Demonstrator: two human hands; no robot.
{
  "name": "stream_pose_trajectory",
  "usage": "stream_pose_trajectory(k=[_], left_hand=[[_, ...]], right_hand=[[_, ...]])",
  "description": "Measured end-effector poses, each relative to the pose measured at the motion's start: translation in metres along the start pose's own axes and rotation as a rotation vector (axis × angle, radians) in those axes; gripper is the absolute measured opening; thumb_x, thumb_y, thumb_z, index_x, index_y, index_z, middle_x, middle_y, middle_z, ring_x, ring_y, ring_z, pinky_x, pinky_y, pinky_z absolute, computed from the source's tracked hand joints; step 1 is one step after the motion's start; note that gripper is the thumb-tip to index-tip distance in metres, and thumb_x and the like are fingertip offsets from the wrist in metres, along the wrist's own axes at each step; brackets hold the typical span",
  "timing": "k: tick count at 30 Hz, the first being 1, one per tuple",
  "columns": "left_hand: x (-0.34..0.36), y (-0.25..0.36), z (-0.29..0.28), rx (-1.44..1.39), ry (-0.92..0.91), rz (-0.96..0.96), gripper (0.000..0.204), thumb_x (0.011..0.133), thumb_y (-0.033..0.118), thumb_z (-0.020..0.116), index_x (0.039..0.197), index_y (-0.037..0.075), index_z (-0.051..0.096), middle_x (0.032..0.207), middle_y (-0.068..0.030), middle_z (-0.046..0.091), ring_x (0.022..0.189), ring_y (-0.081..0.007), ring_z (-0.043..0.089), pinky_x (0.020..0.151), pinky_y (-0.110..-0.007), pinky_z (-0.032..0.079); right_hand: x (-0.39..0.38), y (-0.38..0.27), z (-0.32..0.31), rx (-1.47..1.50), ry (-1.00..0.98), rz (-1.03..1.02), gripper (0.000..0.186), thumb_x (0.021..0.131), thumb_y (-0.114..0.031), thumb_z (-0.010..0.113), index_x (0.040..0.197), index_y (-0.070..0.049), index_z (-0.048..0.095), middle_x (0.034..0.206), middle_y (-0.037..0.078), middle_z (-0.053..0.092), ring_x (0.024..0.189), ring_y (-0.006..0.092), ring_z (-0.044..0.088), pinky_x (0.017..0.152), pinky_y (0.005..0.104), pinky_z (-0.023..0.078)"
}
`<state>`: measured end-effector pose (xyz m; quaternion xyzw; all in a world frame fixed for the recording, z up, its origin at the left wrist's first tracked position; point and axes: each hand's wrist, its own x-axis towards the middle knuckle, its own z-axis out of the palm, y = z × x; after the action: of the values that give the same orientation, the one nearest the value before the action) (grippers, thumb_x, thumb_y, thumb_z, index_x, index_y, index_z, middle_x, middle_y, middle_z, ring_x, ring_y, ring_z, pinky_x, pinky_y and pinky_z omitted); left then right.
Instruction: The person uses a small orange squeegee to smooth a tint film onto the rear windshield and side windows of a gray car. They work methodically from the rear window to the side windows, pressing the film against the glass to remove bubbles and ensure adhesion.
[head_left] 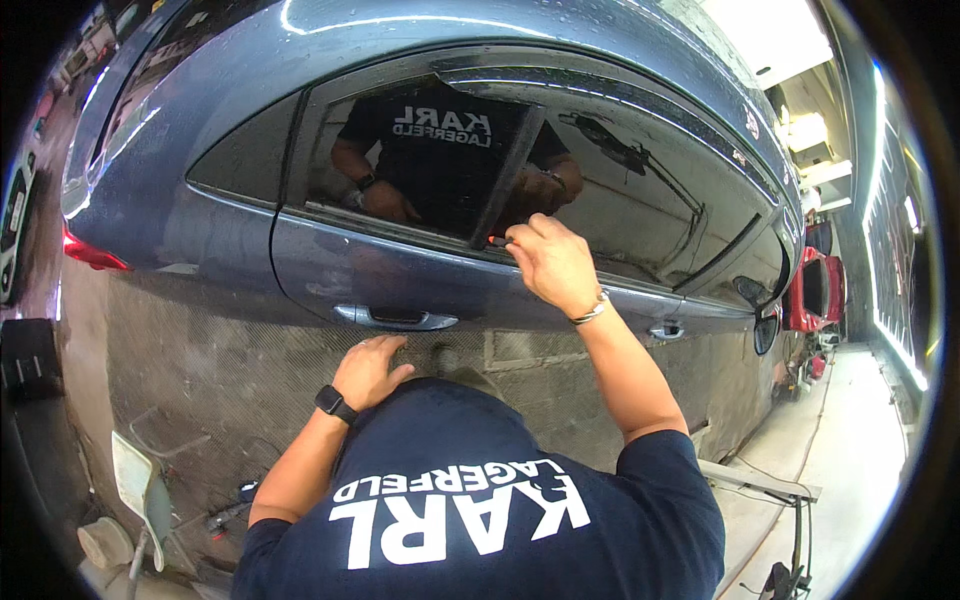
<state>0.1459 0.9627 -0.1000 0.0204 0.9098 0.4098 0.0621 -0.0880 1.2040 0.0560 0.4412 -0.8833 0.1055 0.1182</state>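
Note:
A dark blue-grey car (pixel 190 240) stands side-on before me, with dark, glossy rear door glass (pixel 400 165). My right hand (pixel 555 262), a bracelet at its wrist, pinches a small slim tool with a red-orange end (pixel 495 240). Its end meets the lower corner of the glass, beside the dark door pillar; my fingers hide most of it. My left hand (pixel 372 372), with a black watch (pixel 335 403) above it, is just below the rear door handle (pixel 395 318). Its thumb stands apart from the fingers, and I see nothing in it. Whether it touches the door I cannot tell.
The front door handle (pixel 667 331) and side mirror (pixel 766 330) lie to the right. A red car (pixel 815 290) is farther right. At lower left stands a pale chair (pixel 145 490) beside a round stool (pixel 104 543). A metal stand (pixel 795 530) is at lower right.

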Motion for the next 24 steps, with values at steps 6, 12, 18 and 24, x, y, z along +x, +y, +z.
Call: stream_pose_trajectory(k=[6,12,18,24], left_hand=[[-0.01,-0.01,0.001,0.017,-0.003,-0.008,0.054,0.094,0.034,0.075,0.136,0.002,0.065,0.132,-0.0231,0.07,0.122,-0.0408,0.066,0.106,-0.05,0.051],[-0.01,-0.008,0.0,0.03,-0.021,-0.02,0.054,0.095,0.034,0.074,0.136,0.001,0.065,0.134,-0.0233,0.069,0.124,-0.0411,0.066,0.107,-0.05,0.051],[-0.008,-0.006,-0.003,0.025,-0.034,-0.026,0.053,0.095,0.034,0.074,0.136,0.001,0.065,0.135,-0.024,0.069,0.124,-0.0417,0.066,0.107,-0.05,0.051],[-0.005,-0.003,0.0,0.037,-0.005,-0.021,0.054,0.093,0.033,0.076,0.135,0.001,0.066,0.132,-0.0237,0.07,0.12,-0.042,0.068,0.104,-0.05,0.053]], right_hand=[[0.011,0.005,-0.016,-0.001,-0.022,0.032,0.012,0.09,-0.018,0.076,0.101,-0.013,0.073,0.089,0.007,0.062,0.087,0.0287,0.069,0.074,0.0427,0.058],[0.005,0.004,-0.006,-0.004,-0.056,0.042,0.012,0.09,-0.019,0.076,0.1,-0.012,0.073,0.091,0.007,0.063,0.091,0.0287,0.069,0.078,0.0427,0.059],[0.007,0.002,-0.005,-0.016,-0.058,0.014,0.012,0.09,-0.019,0.076,0.1,-0.013,0.073,0.091,0.007,0.063,0.091,0.0283,0.069,0.077,0.0422,0.059],[0.011,0.008,-0.016,0.012,-0.015,0.053,0.013,0.089,-0.02,0.077,0.099,-0.012,0.073,0.092,0.007,0.063,0.092,0.0278,0.069,0.077,0.0418,0.059]])
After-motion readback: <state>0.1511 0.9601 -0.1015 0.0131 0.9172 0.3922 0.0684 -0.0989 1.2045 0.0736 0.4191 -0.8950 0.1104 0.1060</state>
